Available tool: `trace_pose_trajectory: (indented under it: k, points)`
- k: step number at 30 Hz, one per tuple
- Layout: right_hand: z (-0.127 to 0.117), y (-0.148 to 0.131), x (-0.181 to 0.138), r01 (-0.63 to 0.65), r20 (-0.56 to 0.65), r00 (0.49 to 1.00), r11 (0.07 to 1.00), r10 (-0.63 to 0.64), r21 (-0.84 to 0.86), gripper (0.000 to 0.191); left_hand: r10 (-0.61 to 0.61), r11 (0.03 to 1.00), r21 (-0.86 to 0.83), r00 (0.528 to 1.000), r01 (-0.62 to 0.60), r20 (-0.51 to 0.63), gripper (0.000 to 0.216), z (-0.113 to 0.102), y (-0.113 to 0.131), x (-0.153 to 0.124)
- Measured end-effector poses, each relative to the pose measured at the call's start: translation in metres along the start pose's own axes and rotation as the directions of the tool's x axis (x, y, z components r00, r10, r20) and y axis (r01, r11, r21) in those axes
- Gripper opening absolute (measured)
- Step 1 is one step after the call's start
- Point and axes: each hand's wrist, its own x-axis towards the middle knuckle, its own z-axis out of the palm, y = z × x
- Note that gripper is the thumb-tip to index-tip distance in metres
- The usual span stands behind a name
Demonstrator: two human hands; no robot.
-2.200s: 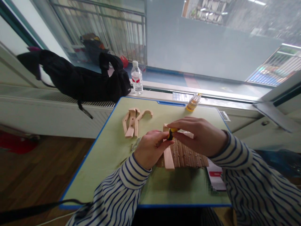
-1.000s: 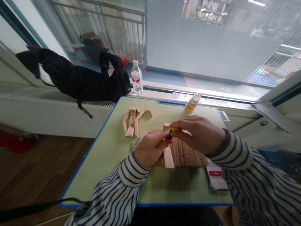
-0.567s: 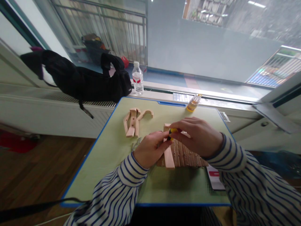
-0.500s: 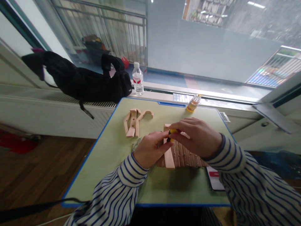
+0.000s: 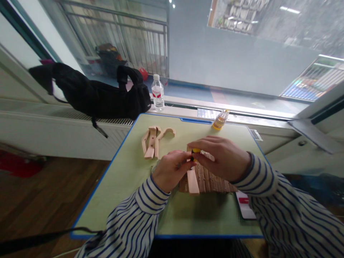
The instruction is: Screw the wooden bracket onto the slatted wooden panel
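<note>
My right hand is closed round the yellow end of a short yellow-and-black screwdriver; its tip is hidden. Thumb and fingers of my left hand pinch close to its black part. Beneath them a pale wooden strip lies across a brown ridged wooden board dotted with small holes or screws. My hands cover the strip's upper part. To the left, several pale wooden hook pieces with drilled holes lie together on the table.
The light green table has a blue edge. A small bottle of amber liquid stands at its far side, and a water bottle on the sill beside a black bag. A white-and-red flat item lies at right.
My right hand has shifted slightly left and its fingers have turned over the screwdriver's yellow end. My left hand keeps its pinch. The view has tilted up slightly.
</note>
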Motion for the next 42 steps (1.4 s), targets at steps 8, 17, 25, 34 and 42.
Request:
trace_pose_trajectory:
  k: [8, 17, 25, 34, 42]
  points:
    - [0.001, 0.001, -0.001, -0.004, -0.015, 1.000, 1.000, 0.004, -0.012, 0.019, -0.001, 1.000, 0.013, 0.999, 0.000, 0.032, 0.020, -0.001, 0.000, 0.001]
    - [0.008, 0.002, -0.002, -0.039, -0.046, 0.998, 0.999, 0.038, -0.032, 0.025, 0.050, 0.999, 0.013, 0.996, -0.051, 0.079, 0.019, -0.005, 0.002, 0.003]
    - [0.012, 0.003, -0.006, -0.052, -0.107, 0.993, 0.998, 0.048, -0.032, 0.025, 0.064, 0.998, 0.007, 0.993, -0.065, 0.099, 0.022, -0.006, 0.000, 0.004]
    - [0.015, 0.003, -0.004, -0.064, -0.108, 0.992, 0.998, 0.064, 0.005, 0.024, 0.014, 0.999, -0.045, 0.996, -0.010, 0.085, 0.026, -0.002, 0.000, 0.001]
    - [0.009, 0.000, -0.002, -0.078, -0.079, 0.994, 0.996, 0.080, 0.034, 0.026, -0.023, 0.999, -0.044, 0.998, 0.020, -0.063, 0.024, 0.005, -0.005, -0.001]
